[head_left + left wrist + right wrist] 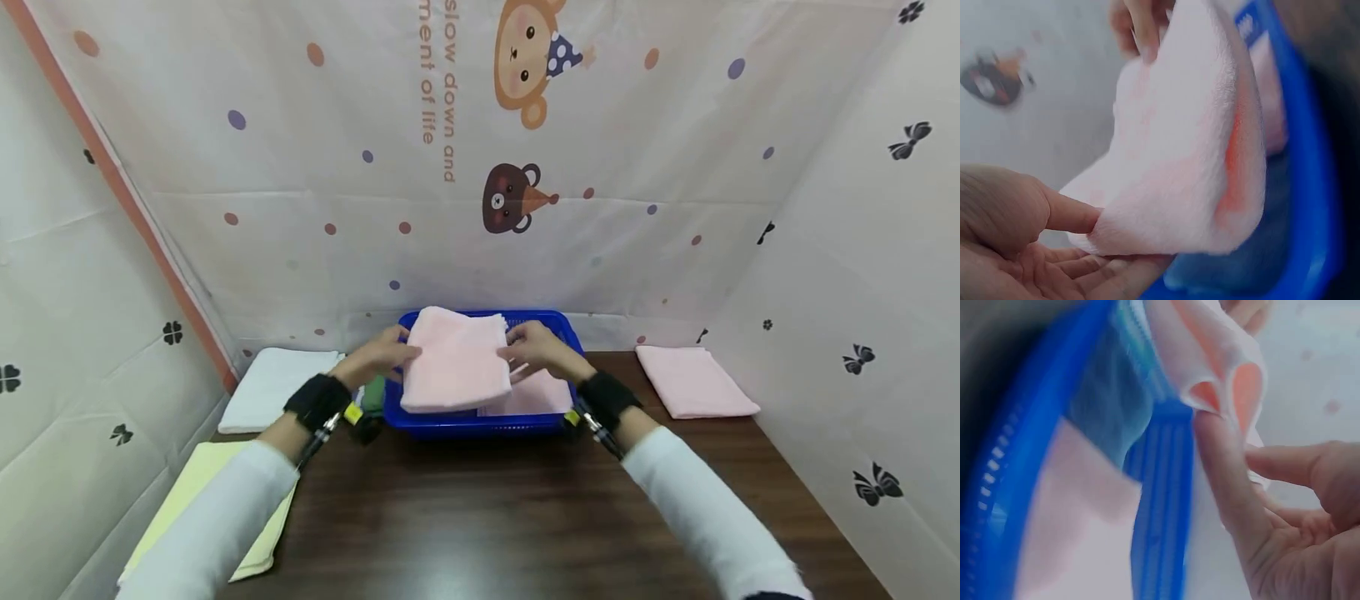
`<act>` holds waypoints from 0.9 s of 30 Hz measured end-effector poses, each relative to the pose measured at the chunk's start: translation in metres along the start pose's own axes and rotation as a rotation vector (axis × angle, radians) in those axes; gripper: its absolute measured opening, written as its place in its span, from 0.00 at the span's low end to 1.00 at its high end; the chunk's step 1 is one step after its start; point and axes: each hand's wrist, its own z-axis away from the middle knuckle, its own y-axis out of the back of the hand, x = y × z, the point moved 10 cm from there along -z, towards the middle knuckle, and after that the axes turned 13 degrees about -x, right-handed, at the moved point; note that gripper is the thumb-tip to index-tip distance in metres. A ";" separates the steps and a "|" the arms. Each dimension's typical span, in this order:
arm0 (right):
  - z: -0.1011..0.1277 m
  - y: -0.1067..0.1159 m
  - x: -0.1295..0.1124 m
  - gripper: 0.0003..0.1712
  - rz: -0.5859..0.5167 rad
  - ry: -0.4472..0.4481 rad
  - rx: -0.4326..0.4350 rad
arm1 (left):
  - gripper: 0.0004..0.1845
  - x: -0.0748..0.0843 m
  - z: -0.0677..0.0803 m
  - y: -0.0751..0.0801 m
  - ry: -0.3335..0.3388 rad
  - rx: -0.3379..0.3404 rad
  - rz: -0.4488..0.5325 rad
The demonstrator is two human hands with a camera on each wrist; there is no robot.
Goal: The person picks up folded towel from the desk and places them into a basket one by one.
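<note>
A folded pink towel is held up over the blue basket. My left hand pinches its left side, the thumb on top and the fingers beneath in the left wrist view. At the opposite edge, my right hand grips the towel between thumb and fingers, where the folded layers gape. Inside the basket lies another pink towel, on the right. A blue-grey cloth also shows in there in the right wrist view, partly hidden from above.
A folded white towel and a yellow one lie left on the brown table. Something green sits by the basket's left end. Another pink towel lies at right. Printed curtains enclose the back and sides.
</note>
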 end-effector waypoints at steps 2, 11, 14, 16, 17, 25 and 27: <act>-0.019 0.001 0.002 0.08 0.031 -0.050 -0.029 | 0.13 0.000 -0.016 0.009 0.021 0.019 -0.046; -0.059 -0.009 0.028 0.06 0.160 -0.338 -0.115 | 0.27 0.016 -0.037 0.009 0.106 0.131 -0.486; -0.061 -0.012 0.032 0.11 0.171 -0.380 -0.129 | 0.31 0.017 -0.043 0.001 0.145 0.137 -0.597; -0.061 -0.013 0.033 0.12 0.183 -0.392 -0.128 | 0.25 0.017 -0.046 -0.003 0.163 0.138 -0.662; -0.062 -0.014 0.033 0.12 0.187 -0.391 -0.124 | 0.21 0.016 -0.047 -0.004 0.168 0.141 -0.689; -0.066 -0.023 0.053 0.11 0.149 -0.435 -0.103 | 0.09 0.004 -0.046 -0.002 0.213 0.122 -0.661; -0.067 -0.027 0.062 0.10 0.155 -0.458 -0.112 | 0.12 -0.002 -0.047 -0.002 0.227 0.113 -0.629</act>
